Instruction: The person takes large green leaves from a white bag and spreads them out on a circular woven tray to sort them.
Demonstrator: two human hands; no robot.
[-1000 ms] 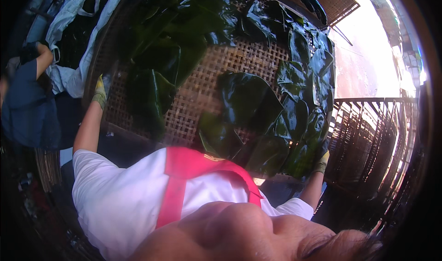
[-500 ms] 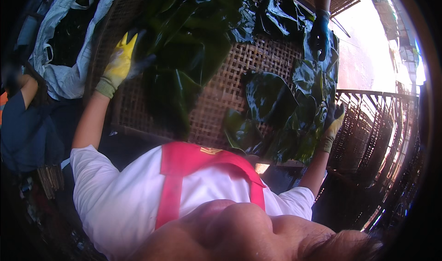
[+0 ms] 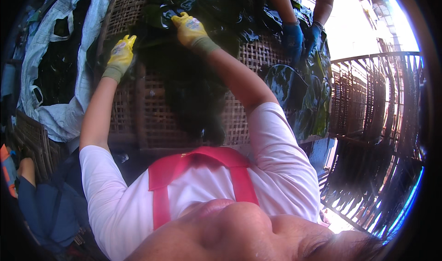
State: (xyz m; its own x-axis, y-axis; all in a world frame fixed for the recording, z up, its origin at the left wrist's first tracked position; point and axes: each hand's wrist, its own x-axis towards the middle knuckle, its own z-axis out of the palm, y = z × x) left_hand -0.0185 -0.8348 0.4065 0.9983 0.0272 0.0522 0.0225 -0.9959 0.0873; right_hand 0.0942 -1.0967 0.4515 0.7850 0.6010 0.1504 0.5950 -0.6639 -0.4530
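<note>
Wet, glossy dark green leaf-like sheets (image 3: 283, 84) overlap on a woven slatted mat (image 3: 152, 97). At the mat's left side is my left hand (image 3: 121, 55), in a yellow glove with a green cuff. Its fingers are bent at the edge of a dark sheet. My right hand (image 3: 190, 30), gloved the same way, reaches to the upper middle with curled fingers over the same dark area. The dark green sheet (image 3: 159, 36) lies between my hands; its grasped edges are blurred and hard to make out.
A white woven sack (image 3: 85, 72) with dark contents stands left of the mat. A co-worker's two blue-gloved hands (image 3: 292, 40) work over the far right sheets. Slatted racks (image 3: 363, 97) stand at the right. Another person in dark blue clothing (image 3: 60, 205) is at lower left.
My right hand has swung from the mat's right edge to its upper middle, near my left. A dark sheet now covers more of the middle. Two co-worker's hands show instead of one.
</note>
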